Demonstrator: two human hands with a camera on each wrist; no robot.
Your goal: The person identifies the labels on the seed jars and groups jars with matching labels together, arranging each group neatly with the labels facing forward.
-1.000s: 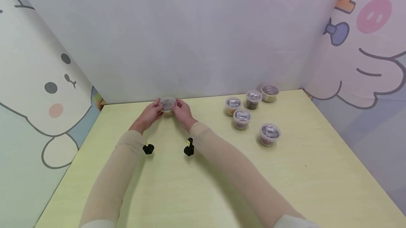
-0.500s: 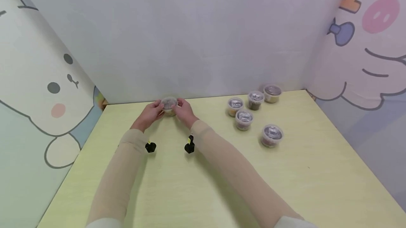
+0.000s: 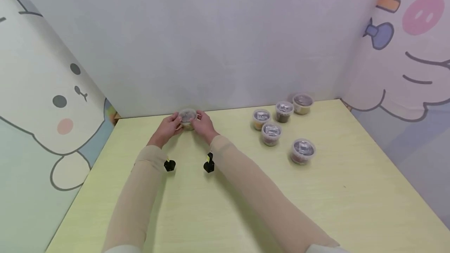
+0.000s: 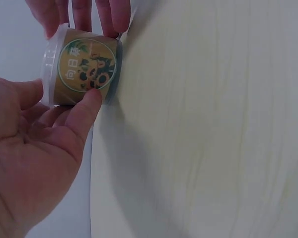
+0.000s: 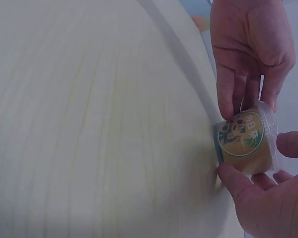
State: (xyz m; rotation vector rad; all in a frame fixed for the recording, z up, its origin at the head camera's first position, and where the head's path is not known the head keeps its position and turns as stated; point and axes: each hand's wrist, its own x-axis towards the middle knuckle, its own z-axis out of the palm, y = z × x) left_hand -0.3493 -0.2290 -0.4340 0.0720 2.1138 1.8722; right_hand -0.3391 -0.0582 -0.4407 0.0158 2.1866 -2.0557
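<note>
Tub (image 4: 84, 69) with a pale lid (image 3: 188, 115) and round label (image 5: 241, 135) is held upright between our hands at the far edge of the table (image 3: 225, 214), left of centre, near the far wall (image 3: 211, 49). Our left hand (image 3: 168, 128) grasps it from the left and our right hand (image 3: 204, 124) from the right, fingers (image 4: 91, 103) bent about its side. Whether its base touches the table we cannot tell. Well to the right we see five more: a yellow tub (image 3: 261, 120), a purplish tub (image 3: 271, 135) just nearer, a dark tub (image 3: 283, 113) farther right, a far-right tub (image 3: 302, 104) beside it, and a near-right tub (image 3: 302, 152).
</note>
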